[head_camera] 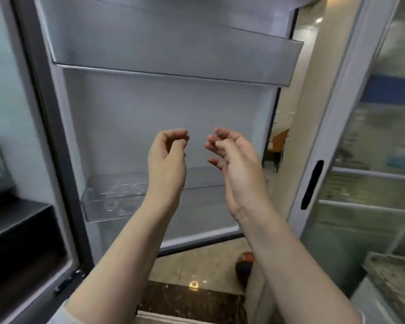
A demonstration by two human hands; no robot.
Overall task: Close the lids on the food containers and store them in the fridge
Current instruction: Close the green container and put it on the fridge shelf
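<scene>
Both hands are hovering in front of the open fridge door [150,108]: left hand [167,157] with fingers curling loosely, holding nothing; right hand [236,164] with fingers relaxed, also holding nothing. No food containers are showing; a clear door shelf [112,197] is sitting near the door's lower left corner, a grey bin [173,54] hanging above it.

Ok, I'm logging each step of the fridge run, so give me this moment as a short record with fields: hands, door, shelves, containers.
left hand: raised before the door, fingers loosely curled, holding nothing
right hand: raised beside it, fingers relaxed, holding nothing
fridge door: open, inner side facing the camera
upper door shelf: grey, nothing seen in it
lower door shelf: clear plastic, contents unclear
food containers: none in view
</scene>
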